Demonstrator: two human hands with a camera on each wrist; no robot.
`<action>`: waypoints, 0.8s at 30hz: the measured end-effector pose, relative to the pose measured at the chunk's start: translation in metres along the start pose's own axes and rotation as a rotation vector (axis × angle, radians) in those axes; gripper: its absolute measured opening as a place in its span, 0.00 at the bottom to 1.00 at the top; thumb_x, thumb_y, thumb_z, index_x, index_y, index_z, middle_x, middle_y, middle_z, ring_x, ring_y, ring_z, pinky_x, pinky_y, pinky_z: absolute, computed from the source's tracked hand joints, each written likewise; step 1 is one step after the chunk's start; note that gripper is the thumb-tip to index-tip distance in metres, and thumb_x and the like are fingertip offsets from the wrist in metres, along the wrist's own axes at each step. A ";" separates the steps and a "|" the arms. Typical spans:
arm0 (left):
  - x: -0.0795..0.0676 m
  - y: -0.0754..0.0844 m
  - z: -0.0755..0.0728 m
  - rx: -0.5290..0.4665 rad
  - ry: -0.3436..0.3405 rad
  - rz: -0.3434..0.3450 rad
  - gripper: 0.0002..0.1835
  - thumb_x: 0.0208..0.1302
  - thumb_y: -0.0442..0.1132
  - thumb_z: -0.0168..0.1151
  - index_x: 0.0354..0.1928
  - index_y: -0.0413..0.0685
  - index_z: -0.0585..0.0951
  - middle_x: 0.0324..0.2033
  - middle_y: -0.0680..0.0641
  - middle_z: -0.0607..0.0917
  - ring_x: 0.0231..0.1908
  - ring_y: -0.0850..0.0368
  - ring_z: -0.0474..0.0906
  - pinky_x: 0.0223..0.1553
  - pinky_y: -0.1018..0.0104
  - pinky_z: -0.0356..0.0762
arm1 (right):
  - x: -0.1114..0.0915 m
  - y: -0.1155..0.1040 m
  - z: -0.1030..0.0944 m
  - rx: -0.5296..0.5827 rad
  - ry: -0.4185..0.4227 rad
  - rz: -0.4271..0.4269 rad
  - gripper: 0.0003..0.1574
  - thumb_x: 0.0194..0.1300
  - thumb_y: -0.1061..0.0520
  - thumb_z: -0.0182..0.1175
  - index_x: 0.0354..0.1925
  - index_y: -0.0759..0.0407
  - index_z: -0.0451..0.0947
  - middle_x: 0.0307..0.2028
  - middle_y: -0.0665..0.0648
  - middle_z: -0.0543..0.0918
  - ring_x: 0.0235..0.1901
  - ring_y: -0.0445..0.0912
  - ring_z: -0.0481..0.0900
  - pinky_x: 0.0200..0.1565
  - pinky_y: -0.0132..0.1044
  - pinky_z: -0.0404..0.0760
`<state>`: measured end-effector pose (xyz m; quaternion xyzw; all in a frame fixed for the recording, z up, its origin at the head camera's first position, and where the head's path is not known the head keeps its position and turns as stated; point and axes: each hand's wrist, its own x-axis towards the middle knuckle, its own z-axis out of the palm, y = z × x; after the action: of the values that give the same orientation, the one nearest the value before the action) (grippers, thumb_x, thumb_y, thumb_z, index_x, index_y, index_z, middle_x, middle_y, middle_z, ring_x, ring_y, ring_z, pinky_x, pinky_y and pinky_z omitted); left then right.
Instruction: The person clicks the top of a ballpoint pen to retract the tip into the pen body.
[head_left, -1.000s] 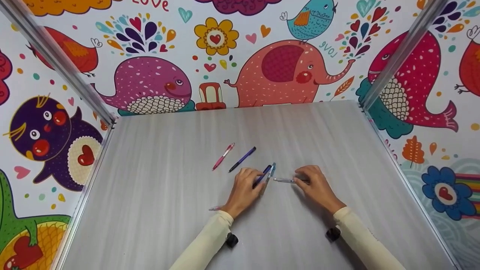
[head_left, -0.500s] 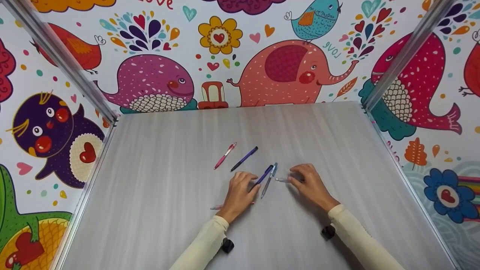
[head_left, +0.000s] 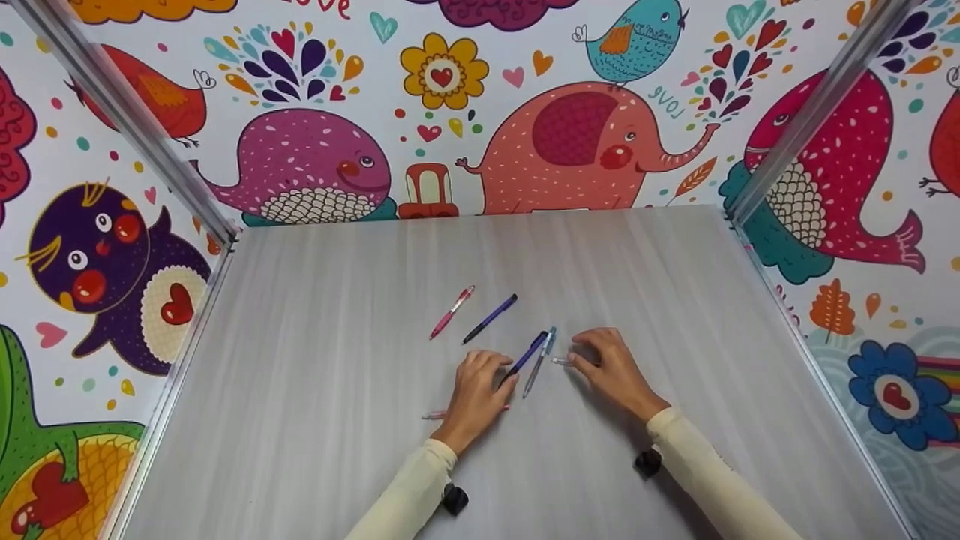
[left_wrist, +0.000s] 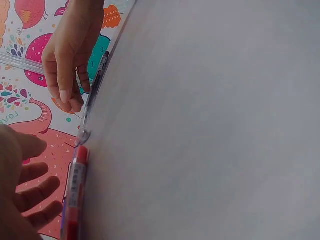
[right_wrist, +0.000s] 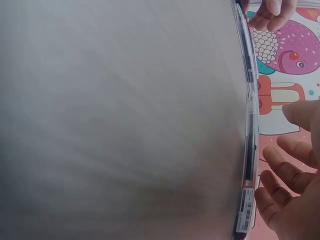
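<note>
Lying beside the right fingers: a clear pen.

Six pens, two hands

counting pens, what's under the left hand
In the head view, a red pen runs beneath the left hand, ends showing either side; its middle and the lower end of the nearer blue pen are covered.

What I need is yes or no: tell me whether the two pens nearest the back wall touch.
No, the head view shows bare table between the pink pen and the blue pen.
</note>
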<state>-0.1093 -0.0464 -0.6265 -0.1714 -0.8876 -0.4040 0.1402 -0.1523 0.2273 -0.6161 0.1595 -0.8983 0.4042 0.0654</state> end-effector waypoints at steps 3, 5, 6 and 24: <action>-0.001 0.000 0.001 0.010 0.003 -0.004 0.11 0.72 0.36 0.75 0.52 0.42 0.89 0.50 0.47 0.88 0.56 0.49 0.79 0.65 0.41 0.74 | 0.001 -0.001 0.003 0.005 -0.010 0.013 0.17 0.70 0.62 0.76 0.55 0.65 0.87 0.53 0.57 0.87 0.58 0.54 0.78 0.61 0.54 0.79; -0.001 -0.001 0.003 0.022 0.010 -0.003 0.11 0.72 0.36 0.75 0.52 0.42 0.89 0.49 0.47 0.88 0.56 0.50 0.79 0.65 0.41 0.74 | 0.002 -0.002 0.005 0.013 -0.017 0.020 0.17 0.71 0.62 0.76 0.56 0.64 0.87 0.54 0.57 0.86 0.59 0.54 0.77 0.62 0.55 0.80; -0.001 -0.001 0.003 0.029 0.012 -0.002 0.11 0.72 0.36 0.76 0.52 0.42 0.89 0.49 0.47 0.88 0.56 0.50 0.79 0.64 0.41 0.74 | 0.002 -0.002 0.005 0.016 -0.019 0.018 0.17 0.71 0.61 0.76 0.56 0.64 0.87 0.54 0.57 0.86 0.60 0.54 0.77 0.62 0.55 0.80; 0.001 -0.005 0.014 0.192 0.073 0.061 0.12 0.67 0.37 0.80 0.49 0.44 0.89 0.45 0.47 0.88 0.52 0.48 0.80 0.64 0.39 0.75 | 0.027 -0.008 0.031 0.018 0.018 -0.043 0.15 0.70 0.63 0.75 0.53 0.66 0.86 0.56 0.64 0.85 0.62 0.61 0.76 0.66 0.60 0.75</action>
<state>-0.1136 -0.0390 -0.6384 -0.1695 -0.9109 -0.3183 0.2004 -0.1751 0.1931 -0.6241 0.1756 -0.8904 0.4121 0.0806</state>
